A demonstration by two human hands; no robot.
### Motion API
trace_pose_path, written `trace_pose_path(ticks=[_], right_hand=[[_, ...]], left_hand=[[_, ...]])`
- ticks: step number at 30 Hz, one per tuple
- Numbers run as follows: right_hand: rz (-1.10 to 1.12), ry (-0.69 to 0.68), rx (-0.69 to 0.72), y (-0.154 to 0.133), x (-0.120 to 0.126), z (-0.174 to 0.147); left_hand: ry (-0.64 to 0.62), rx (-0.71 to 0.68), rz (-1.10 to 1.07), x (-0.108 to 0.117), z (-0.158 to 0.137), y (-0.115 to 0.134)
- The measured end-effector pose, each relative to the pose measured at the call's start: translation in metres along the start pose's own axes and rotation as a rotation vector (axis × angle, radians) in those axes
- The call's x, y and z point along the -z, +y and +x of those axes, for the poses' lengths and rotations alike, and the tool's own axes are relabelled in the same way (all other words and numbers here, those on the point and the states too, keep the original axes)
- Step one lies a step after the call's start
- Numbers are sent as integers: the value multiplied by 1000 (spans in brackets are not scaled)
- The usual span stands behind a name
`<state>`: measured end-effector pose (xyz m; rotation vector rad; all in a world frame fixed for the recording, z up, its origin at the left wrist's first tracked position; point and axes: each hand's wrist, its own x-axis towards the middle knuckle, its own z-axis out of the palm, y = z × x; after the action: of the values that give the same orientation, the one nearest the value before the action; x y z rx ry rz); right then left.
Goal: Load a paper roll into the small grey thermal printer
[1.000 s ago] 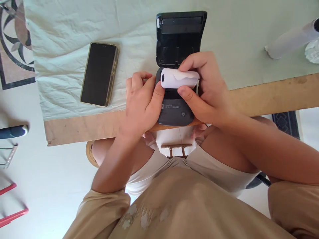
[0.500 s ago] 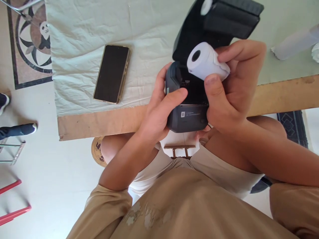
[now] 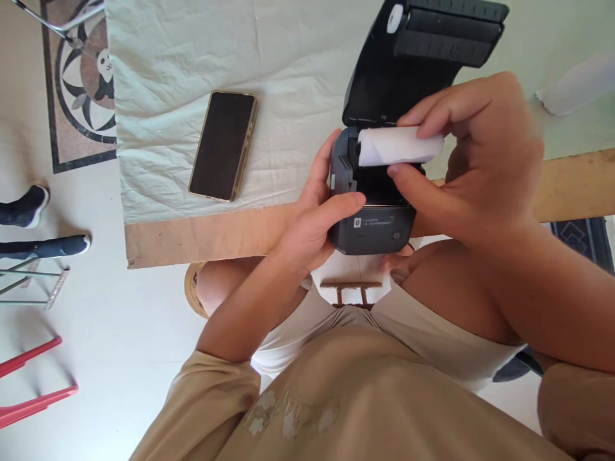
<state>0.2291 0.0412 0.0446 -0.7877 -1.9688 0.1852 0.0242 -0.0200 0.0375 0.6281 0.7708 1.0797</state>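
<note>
A dark portable label printer [image 3: 372, 232] is held over the table's front edge, its black lid [image 3: 408, 70] swung up. My left hand [image 3: 321, 214] wraps round its left side, thumb on the rim of the paper bay. Between the thumb and fingers of my right hand [image 3: 485, 153] is a white paper roll [image 3: 401, 146], lying crosswise at the mouth of the bay. The roll's left end is at the bay's left wall; whether it is seated there I cannot tell. Part of its right end is hidden by my fingers.
A smartphone [image 3: 223, 146] lies face up on the pale cloth [image 3: 182, 38] at left. A white rolled object [image 3: 576, 86] is at the table's right. The wooden table edge [image 3: 211, 238] runs before my knees. Another person's feet [image 3: 29, 206] and red legs [image 3: 38, 403] of furniture are at left.
My right hand has turned the paper roll from tilted, end facing up, to crosswise and lowered it toward the bay. My left hand keeps hold of the printer.
</note>
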Motion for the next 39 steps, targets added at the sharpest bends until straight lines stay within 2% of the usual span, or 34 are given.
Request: trace_pose_path(ticks=[4,9,12,17,19,23,25,27,32,36,39], right_hand=[[-69,-113,-25,-2,13,-3],[-71,-123,-32,-1,21,-3],[-19,-99,-26,-4,18,-2],[157,69,-101,-9,7,-4],[160,54,-110,-8,7,-5],[52,-73,-61,-4,13,-5],[26,-95,-36,-4,15,-4],[30,-77,-28,-5,13,-3],[21,105,93,-12,5,-7],[32,31,209,-21,3,-13],[58,-34,232,-24,3,-16]], left_hand=[[-12,-3,54,4,2,-2],[-137,-28,10,16,9,-4],[-129,-16,20,15,8,-3],[-45,-29,93,12,9,-5],[-10,-12,98,11,10,-5],[1,-14,135,12,10,-3],[-11,-39,141,13,10,-2],[-21,-51,129,14,10,-3],[10,-60,70,11,10,-7],[13,-73,52,9,11,-7],[-10,-60,71,10,10,-5]])
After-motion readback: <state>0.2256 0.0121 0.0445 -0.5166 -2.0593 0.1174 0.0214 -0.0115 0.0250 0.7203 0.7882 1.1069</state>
